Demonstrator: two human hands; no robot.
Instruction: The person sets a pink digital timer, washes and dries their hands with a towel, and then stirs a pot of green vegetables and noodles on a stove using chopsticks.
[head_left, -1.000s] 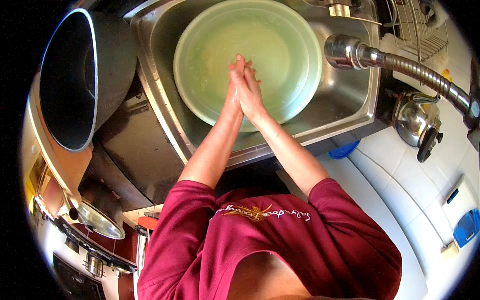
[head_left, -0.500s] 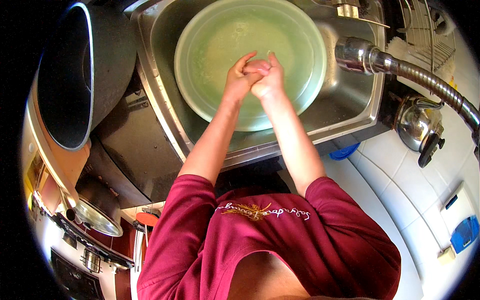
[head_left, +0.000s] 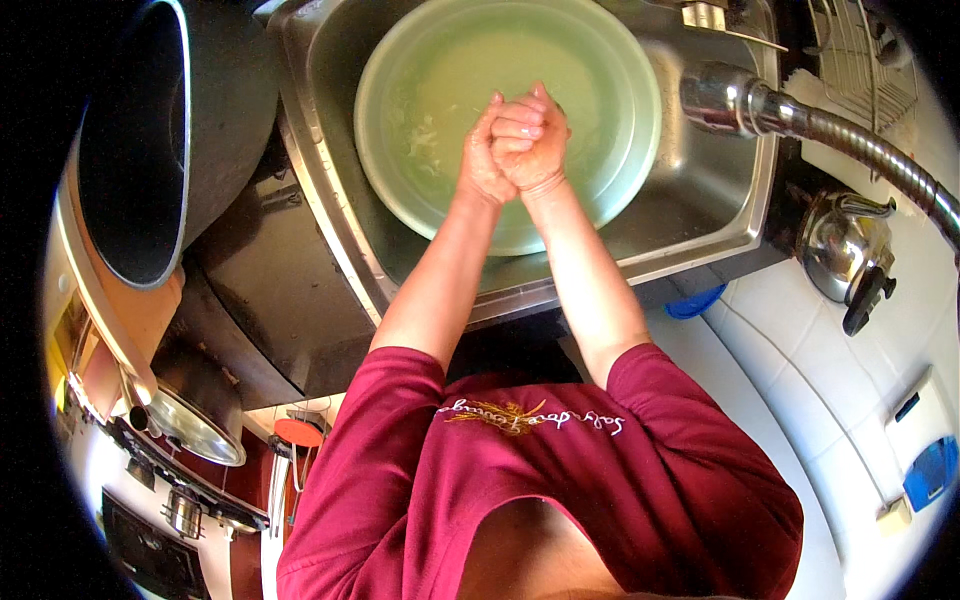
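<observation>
My left hand [head_left: 478,165] and my right hand [head_left: 532,140] are clasped tightly together, the right hand's fingers folded over the left. They hover over the middle of a round pale green basin [head_left: 610,80] that stands in a steel sink [head_left: 335,225]. The basin holds cloudy water with small white bits [head_left: 420,135] near its left side. Whether anything is pressed between my palms is hidden. Both forearms are bare.
A chrome tap with a flexible hose [head_left: 770,105] reaches over the sink from the right. A steel kettle [head_left: 845,250] stands on the white tiled counter at right. A large dark pot [head_left: 150,130] sits left of the sink, and a wire rack [head_left: 865,50] at top right.
My hands went from flat palms pressed together to a closed clasp, still over the basin. The view shifted slightly closer to the sink.
</observation>
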